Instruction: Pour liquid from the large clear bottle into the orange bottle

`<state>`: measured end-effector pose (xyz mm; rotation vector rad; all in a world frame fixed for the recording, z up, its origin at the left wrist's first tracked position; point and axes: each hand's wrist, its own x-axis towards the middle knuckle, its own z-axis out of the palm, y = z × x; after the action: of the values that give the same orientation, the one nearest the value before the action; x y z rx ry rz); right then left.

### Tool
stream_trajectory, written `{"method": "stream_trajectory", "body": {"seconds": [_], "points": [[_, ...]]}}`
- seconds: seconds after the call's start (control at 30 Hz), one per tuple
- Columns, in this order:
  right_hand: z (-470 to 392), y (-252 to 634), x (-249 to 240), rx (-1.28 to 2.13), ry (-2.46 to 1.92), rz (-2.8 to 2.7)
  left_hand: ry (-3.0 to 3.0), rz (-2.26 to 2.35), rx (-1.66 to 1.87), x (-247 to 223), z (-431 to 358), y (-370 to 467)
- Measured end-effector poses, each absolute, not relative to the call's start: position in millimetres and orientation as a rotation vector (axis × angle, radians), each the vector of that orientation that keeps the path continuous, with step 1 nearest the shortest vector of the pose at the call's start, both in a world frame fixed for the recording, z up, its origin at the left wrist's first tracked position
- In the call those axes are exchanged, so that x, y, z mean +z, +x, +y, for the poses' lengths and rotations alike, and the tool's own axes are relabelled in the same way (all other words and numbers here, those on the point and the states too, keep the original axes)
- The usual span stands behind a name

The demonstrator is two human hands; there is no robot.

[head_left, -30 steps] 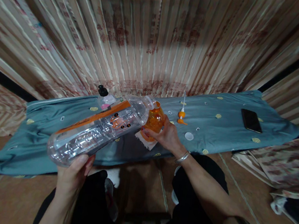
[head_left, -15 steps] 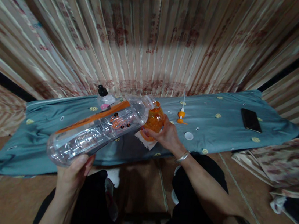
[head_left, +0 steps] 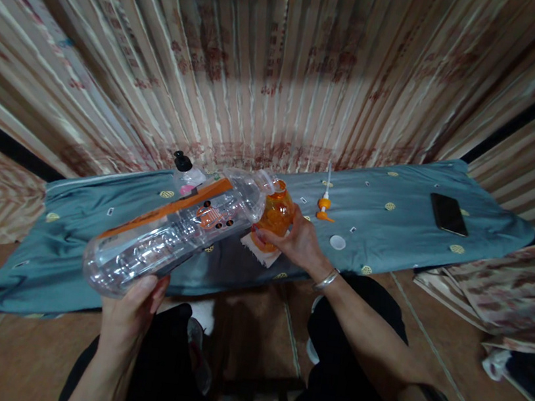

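My left hand (head_left: 134, 298) grips the lower end of a large clear plastic bottle (head_left: 178, 234) with an orange-edged label. The bottle lies tilted, its neck pointing right at the mouth of a small orange bottle (head_left: 276, 212). Around that orange bottle my right hand (head_left: 299, 238) is closed, thumb in front. It is over a white tissue (head_left: 260, 251). Whether the two mouths touch, I cannot tell. Right of them lies an orange pump head (head_left: 325, 206) with a clear tube, and near it a round white cap (head_left: 338, 242).
A clear bottle with a black pump top (head_left: 184, 162) stands behind the large bottle, partly hidden. On the right of the teal cloth (head_left: 391, 238) lies a black phone (head_left: 448, 215). A striped curtain (head_left: 286, 64) hangs behind. My legs are below the cloth's front edge.
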<state>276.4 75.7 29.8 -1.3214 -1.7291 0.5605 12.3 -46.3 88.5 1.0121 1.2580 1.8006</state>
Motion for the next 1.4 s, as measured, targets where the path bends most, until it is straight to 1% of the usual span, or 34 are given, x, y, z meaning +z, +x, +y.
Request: {"method": "stream_trajectory", "body": {"seconds": [1.0, 1.4], "points": [[75.3, 276.7, 29.4, 0.556, -1.320, -1.732, 0.997, 1.275, 1.791, 91.2, -46.3, 14.1], [74.3, 276.7, 32.8, 0.613, -1.321, -1.730, 1.017, 1.251, 1.804, 92.8, -46.3, 14.9]]}}
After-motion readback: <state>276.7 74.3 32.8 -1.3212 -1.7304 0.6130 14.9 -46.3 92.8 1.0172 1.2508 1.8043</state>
